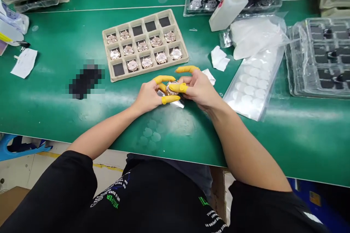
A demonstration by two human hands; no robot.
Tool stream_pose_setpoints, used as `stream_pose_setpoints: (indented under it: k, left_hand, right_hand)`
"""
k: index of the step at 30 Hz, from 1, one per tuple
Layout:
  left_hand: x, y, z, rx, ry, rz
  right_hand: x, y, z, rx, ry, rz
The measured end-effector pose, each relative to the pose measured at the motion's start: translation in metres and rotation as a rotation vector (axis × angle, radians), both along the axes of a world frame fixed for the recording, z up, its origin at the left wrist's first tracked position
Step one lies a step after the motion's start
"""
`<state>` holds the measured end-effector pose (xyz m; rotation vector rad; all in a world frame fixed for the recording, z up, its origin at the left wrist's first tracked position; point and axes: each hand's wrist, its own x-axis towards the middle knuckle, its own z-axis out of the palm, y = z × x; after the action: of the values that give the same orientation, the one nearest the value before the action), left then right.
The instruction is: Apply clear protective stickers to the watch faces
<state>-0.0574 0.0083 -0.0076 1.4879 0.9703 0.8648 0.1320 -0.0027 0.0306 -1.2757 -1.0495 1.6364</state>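
Between my two hands is a round watch head [171, 88] with a rose-gold rim, partly covered by my fingers. My left hand [150, 94], in yellow finger cots, grips it from the left with thumb and fingers. On the other side my right hand [197, 87] has its yellow-covered thumb pressed on the watch head, while the index finger is raised. A shiny silvery piece [178, 104] lies just under the hands. Beyond them sits a beige compartment tray [111, 75] holding several similar watch heads; a few of its cells show only black lining.
Right of my hands lie crumpled white paper [219, 58], a sheet of round clear stickers [250, 87] and a bag of white wipes [257, 34]. A white bottle [231, 5] stands behind. Clear plastic trays [322, 58] are stacked far right. A blurred dark object [85, 81] lies left.
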Motion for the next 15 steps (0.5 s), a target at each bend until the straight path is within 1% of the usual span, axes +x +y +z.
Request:
stream_pose_setpoints:
  k: [5, 7, 8, 9, 10, 11, 12, 13, 14, 15]
  left_hand:
    - [-0.003, 0.003, 0.001, -0.011, 0.002, -0.064]
    - [-0.003, 0.003, 0.003, -0.013, 0.003, -0.059]
    - [-0.003, 0.003, 0.004, -0.011, 0.002, -0.050]
    - [-0.003, 0.003, 0.004, -0.011, 0.002, -0.041]
    - [-0.003, 0.002, 0.004, -0.014, 0.001, -0.032]
    - [-0.002, 0.002, 0.005, -0.023, 0.000, -0.027]
    - [-0.002, 0.002, 0.005, -0.033, -0.001, -0.023]
    - [-0.002, 0.001, 0.005, -0.042, -0.003, -0.018]
    - [-0.001, 0.001, 0.005, -0.047, -0.002, -0.013]
    - [-0.001, 0.002, 0.005, -0.047, -0.003, -0.005]
  right_hand:
    - [0.004, 0.009, -0.002, -0.024, 0.001, 0.115]
    - [0.012, 0.008, -0.001, 0.029, -0.077, 0.151]
    - [0.019, 0.007, 0.000, 0.088, -0.172, 0.141]
    - [0.027, 0.007, 0.002, 0.161, -0.314, 0.090]
    - [0.036, 0.007, 0.002, 0.236, -0.499, -0.004]
    - [0.045, 0.009, 0.002, 0.290, -0.707, -0.134]
    - [0.055, 0.011, 0.001, 0.299, -0.911, -0.271]
    - [0.063, 0.013, -0.001, 0.263, -1.074, -0.374]
    - [0.072, 0.016, -0.005, 0.202, -1.174, -0.416]
    - [0.079, 0.020, -0.010, 0.139, -1.207, -0.407]
